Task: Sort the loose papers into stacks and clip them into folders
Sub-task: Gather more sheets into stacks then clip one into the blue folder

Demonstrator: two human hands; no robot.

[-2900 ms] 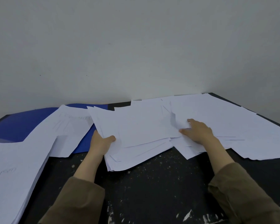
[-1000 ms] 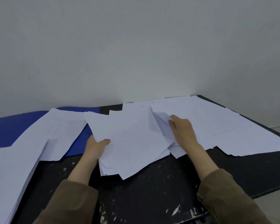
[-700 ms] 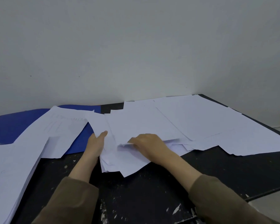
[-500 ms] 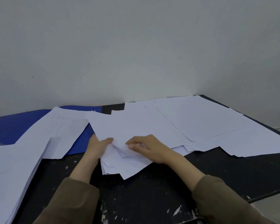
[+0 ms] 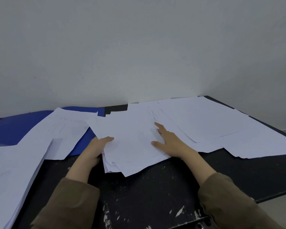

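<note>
Leftmost, at the table's (image 5: 155,192) left edge, we see a thick paper pile (image 5: 10,176) beside a blue folder (image 5: 12,129). Our left hand (image 5: 96,146) grips the middle stack's (image 5: 130,146) left side, thumb on top. Our right hand (image 5: 170,141) presses it flat-fingered; loose sheets (image 5: 221,126) cover the right corner.

Paint-flecked black table (image 5: 155,192) against plain grey wall (image 5: 139,47)

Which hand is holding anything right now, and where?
Left hand grips the paper stack at its left edge. Right hand lies flat on it.
</note>
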